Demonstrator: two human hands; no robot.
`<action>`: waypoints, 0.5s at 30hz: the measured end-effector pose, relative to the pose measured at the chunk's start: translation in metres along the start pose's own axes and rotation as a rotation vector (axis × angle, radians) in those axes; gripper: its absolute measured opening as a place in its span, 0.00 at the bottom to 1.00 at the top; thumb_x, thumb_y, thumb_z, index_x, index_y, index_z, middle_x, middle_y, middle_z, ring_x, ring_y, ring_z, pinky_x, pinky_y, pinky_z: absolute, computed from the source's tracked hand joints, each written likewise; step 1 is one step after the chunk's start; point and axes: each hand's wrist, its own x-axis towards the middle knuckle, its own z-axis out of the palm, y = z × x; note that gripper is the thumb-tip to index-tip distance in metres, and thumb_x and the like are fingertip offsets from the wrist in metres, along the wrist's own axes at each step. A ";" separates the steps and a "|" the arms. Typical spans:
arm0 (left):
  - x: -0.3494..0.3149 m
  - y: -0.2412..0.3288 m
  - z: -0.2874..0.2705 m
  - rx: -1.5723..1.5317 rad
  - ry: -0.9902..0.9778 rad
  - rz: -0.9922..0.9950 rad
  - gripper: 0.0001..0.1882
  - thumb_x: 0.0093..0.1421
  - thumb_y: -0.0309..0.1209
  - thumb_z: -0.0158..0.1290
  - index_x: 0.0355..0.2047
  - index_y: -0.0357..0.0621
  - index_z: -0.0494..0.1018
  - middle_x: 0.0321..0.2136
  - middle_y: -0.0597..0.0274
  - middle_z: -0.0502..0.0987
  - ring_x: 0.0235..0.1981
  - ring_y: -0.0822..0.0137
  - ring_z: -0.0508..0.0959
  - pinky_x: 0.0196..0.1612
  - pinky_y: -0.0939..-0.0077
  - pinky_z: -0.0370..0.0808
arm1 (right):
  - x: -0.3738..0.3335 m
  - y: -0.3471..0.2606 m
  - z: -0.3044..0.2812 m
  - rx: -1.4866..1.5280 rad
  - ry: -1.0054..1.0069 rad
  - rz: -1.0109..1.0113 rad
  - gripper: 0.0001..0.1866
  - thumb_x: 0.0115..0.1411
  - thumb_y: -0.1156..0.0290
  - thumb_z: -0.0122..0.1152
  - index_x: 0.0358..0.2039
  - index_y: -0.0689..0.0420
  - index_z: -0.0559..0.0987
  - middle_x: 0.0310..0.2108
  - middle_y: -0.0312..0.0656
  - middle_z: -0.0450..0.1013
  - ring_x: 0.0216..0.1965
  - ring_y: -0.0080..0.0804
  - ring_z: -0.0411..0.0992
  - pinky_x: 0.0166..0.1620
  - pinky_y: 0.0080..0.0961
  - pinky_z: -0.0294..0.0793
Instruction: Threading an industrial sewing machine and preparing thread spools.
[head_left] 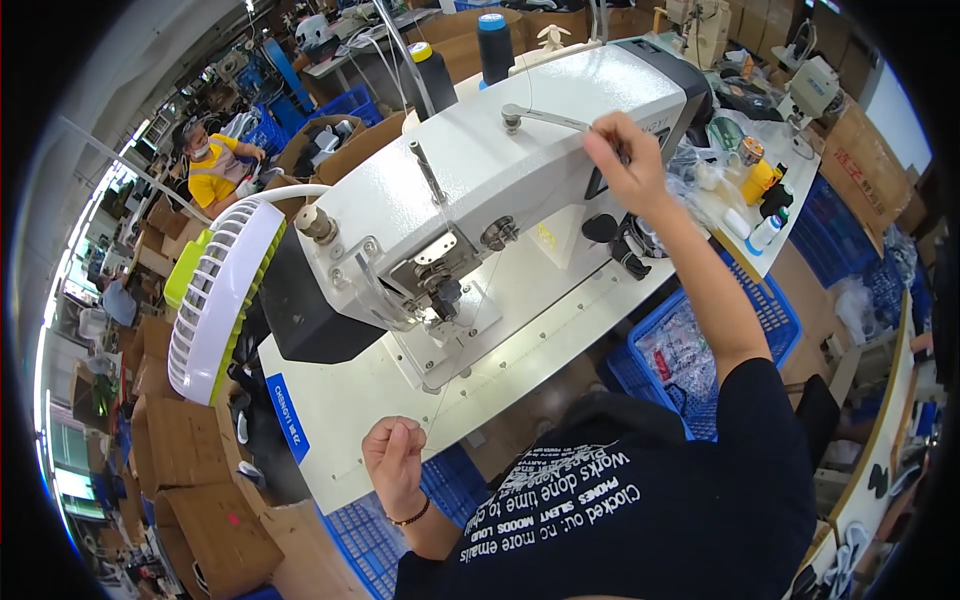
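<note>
A large white sewing machine [420,160] stands on a white table in front of me. My right hand [628,165] is raised over the machine's right part. Its curled fingers close at the end of a thin metal arm [548,118] on the top. My left hand [394,455] is at the table's front edge, thumb and fingertips pinched together. A fine thread [436,402] seems to run from the needle area [440,300] toward this pinch; its end is hidden. No cloth shows under the needle.
A white-and-green fan [225,300] stands left of the machine. Behind it are dark thread cones [494,50]. Blue baskets [690,350] sit below the table, right and left. Cardboard boxes [215,535] lie at lower left. A co-worker in yellow [210,170] sits at far left.
</note>
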 end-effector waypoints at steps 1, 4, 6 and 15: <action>-0.001 -0.001 -0.001 -0.003 -0.001 0.004 0.07 0.56 0.26 0.42 0.26 0.33 0.67 0.11 0.71 0.56 0.13 0.79 0.52 0.18 0.84 0.49 | -0.013 0.006 0.006 -0.045 0.082 -0.088 0.08 0.47 0.69 0.57 0.26 0.58 0.70 0.14 0.30 0.61 0.16 0.11 0.57 0.19 0.12 0.55; -0.003 -0.003 -0.002 -0.002 0.011 0.031 0.07 0.56 0.26 0.43 0.25 0.33 0.67 0.12 0.71 0.57 0.14 0.78 0.52 0.18 0.83 0.50 | -0.064 0.025 0.040 -0.025 0.173 -0.135 0.14 0.43 0.72 0.61 0.32 0.57 0.71 0.20 0.32 0.64 0.16 0.12 0.57 0.18 0.11 0.55; -0.001 -0.004 0.000 0.025 -0.014 -0.014 0.08 0.56 0.26 0.43 0.25 0.33 0.67 0.12 0.70 0.57 0.14 0.78 0.52 0.19 0.83 0.50 | -0.095 0.028 0.069 0.056 0.097 -0.032 0.19 0.41 0.75 0.63 0.37 0.57 0.71 0.22 0.34 0.64 0.15 0.14 0.57 0.17 0.11 0.55; -0.005 -0.005 0.002 0.050 -0.008 -0.032 0.08 0.56 0.27 0.44 0.25 0.33 0.67 0.12 0.70 0.59 0.14 0.78 0.52 0.19 0.84 0.51 | -0.090 0.019 0.105 -0.315 0.286 -0.390 0.30 0.34 0.71 0.68 0.42 0.60 0.70 0.12 0.34 0.60 0.10 0.20 0.55 0.13 0.15 0.54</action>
